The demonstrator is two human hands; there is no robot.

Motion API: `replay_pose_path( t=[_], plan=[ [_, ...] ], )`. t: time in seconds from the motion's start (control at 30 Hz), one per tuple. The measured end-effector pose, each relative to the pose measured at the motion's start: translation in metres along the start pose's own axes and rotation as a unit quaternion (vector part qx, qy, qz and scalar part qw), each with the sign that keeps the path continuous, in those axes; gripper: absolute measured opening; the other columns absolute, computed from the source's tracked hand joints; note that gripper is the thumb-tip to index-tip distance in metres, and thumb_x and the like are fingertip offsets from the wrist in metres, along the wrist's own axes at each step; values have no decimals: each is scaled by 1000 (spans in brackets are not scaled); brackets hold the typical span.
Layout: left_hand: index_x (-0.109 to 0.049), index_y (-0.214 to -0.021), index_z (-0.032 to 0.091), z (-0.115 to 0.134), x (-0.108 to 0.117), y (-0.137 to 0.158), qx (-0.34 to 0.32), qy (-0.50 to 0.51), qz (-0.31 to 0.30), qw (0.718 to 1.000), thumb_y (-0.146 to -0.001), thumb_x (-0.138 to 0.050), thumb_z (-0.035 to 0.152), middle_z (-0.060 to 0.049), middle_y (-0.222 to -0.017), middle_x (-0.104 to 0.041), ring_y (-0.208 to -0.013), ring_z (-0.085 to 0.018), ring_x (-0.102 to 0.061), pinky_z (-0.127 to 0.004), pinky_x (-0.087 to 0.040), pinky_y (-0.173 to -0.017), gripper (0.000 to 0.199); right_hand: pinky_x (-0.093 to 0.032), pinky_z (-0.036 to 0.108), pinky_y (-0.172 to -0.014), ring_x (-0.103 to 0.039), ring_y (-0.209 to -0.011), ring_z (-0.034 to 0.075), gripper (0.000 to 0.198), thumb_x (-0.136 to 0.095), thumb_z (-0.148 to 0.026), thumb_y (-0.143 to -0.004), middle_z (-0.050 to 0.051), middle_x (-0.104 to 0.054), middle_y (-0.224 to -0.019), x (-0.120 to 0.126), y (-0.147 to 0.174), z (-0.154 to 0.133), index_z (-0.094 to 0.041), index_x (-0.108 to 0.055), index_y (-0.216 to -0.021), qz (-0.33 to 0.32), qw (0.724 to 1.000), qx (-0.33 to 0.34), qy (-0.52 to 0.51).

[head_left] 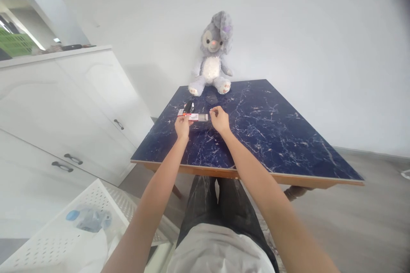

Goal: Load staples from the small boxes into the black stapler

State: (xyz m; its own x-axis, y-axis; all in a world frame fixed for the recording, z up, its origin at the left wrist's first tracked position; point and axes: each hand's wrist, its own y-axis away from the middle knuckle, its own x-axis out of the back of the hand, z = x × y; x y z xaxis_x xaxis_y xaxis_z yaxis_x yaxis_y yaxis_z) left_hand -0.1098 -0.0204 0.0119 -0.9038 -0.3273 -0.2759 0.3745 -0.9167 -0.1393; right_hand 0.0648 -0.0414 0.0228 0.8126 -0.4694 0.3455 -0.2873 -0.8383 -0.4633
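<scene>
My left hand (182,126) is closed on a small red-and-white box (193,117), holding it above the blue marbled table. From the box's right end sticks out a pale inner tray (203,117); its contents are too small to tell. Just right of the tray, my right hand (219,118) is closed in a pinch, with a tiny pale bit at the fingertips that I cannot make out. Behind the box lies a black object (188,107), possibly a stapler, partly hidden by the box.
A grey plush rabbit (211,68) sits at the back of the table (275,136), against the wall. On the left stand white cabinets (73,111) with dark handles. A white perforated basket (41,236) at lower left holds a plastic bottle (89,218).
</scene>
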Motion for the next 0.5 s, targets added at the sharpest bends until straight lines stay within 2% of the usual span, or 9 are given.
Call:
replay_pose_path(
  t=[0.1,0.2,0.3,0.4,0.5],
  plan=[
    [-58,-83,15,0,-1,3,4,6,-21,1000,-82,-71,23,-3,-78,-69,-68,-13,-71,-29,-62,-73,16,-53,33,-83,-69,-79,19,14,-56,-29,-88,4,-75,-93,-3,-2,6,-21,-64,-96,-29,996,-52,-67],
    [-58,-106,17,-2,-2,8,-6,-16,-109,994,-81,-74,23,-4,-86,-71,-73,-15,-72,-32,-63,-74,30,-56,32,-80,-71,-74,17,12,-60,-29,-84,2,-75,-87,-7,0,7,-22,-66,-92,-69,989,-48,-121],
    [-54,-124,20,-5,-2,13,-26,-52,-188,981,-84,-72,24,-7,-99,-72,-80,-18,-73,-35,-64,-77,45,-56,33,-83,-71,-76,17,11,-66,-29,-79,1,-75,-86,-9,0,8,-22,-68,-88,-68,991,-28,-112],
    [-56,-122,19,-8,-2,11,-23,-94,-237,967,-88,-67,29,-9,-108,-70,-83,-19,-73,-37,-63,-78,37,-57,32,-81,-70,-74,17,14,-68,-31,-78,1,-74,-86,-9,-3,14,-21,-67,-88,-96,984,-36,-147],
    [-56,-124,19,-10,-1,7,-46,-144,-224,963,-93,-61,31,-8,-104,-70,-81,-18,-72,-36,-61,-77,34,-58,32,-77,-71,-74,17,18,-67,-33,-79,2,-74,-85,-11,-6,21,-21,-65,-91,-103,976,-49,-188]
  ],
)
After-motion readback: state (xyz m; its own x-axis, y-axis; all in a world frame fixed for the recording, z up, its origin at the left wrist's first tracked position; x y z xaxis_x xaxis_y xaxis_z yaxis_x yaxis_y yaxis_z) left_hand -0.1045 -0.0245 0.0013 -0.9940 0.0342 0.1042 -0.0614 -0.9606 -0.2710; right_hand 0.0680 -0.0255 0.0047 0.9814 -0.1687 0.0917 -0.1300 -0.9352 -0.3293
